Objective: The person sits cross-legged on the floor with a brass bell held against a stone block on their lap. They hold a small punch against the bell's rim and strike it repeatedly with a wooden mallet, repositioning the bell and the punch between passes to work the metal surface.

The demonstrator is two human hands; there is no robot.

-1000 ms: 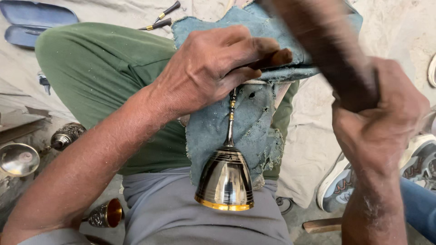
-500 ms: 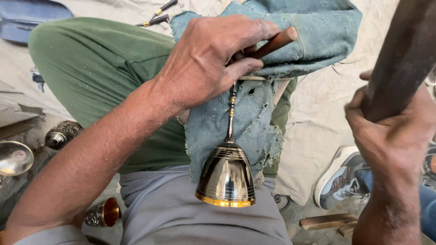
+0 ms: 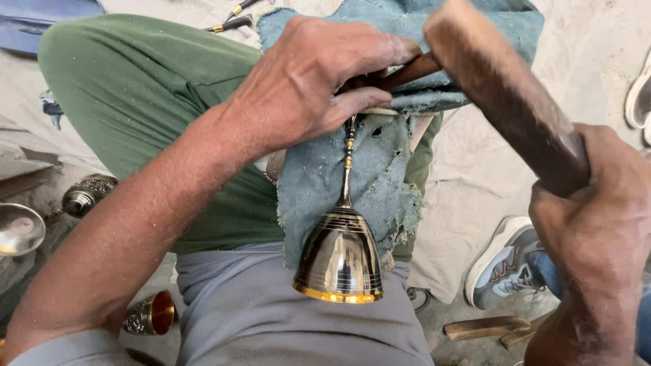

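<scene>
Brass, polished, w/ a gold rim: a goblet point(image 3: 340, 254) lies stem-up along a ragged blue-grey cloth point(image 3: 325, 176) draped over the person's knee, cup mouth pointing down toward the grey shirt point(image 3: 271, 318). Its thin stem runs up and vanishes under the left hand point(image 3: 308, 81), so the cup sits directly below that hand, stem top touching or tucked beneath the fingers; exact contact hidden.

Left hand: fingers curled closed around a thin dark wooden-handled tool point(image 3: 407, 70), pressed down on the cloth at the knee. Tool's working end not visible under the hand.

Right hand point(image 3: 597, 230): fist closed tight on a thick dark wooden mallet or club point(image 3: 502, 95), which slants up-left so its pale blunt end sits just above the thin tool's handle, near the left hand's fingertips. Touching or not, can't tell. Goblet is well left of and below this hand.

Around: green trouser leg point(image 3: 135, 88) at upper left; a shallow metal bowl point(image 3: 19, 229) at the left edge; an engraved metal piece point(image 3: 88, 193) beside it; a small gold-lined cup point(image 3: 150, 314) lower left; yellow-banded hand tools point(image 3: 230, 24) on the ground at top; a grey sneaker point(image 3: 505, 261) at right; wood offcuts point(image 3: 485, 327) below it.
</scene>
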